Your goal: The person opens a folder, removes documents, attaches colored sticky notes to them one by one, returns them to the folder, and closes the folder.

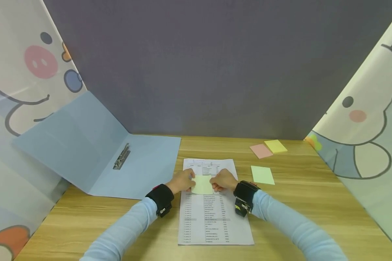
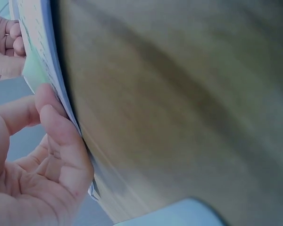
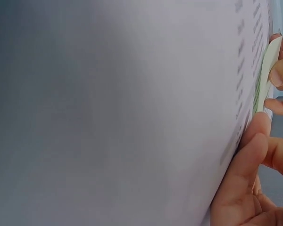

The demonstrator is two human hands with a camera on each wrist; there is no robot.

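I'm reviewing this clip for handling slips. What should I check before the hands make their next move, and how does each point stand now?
1. Left hand pinching one side of the held note: ok.
2. Right hand pinching the opposite side: ok.
3. Held note positioned over the printed page: ok.
4. Held note stuck down flat: cannot tell; its underside contact is hidden.
5. Blue folder lying open, its metal clip uncovered: ok.
6. Pink note, yellow note and spare green note off the page: ok.
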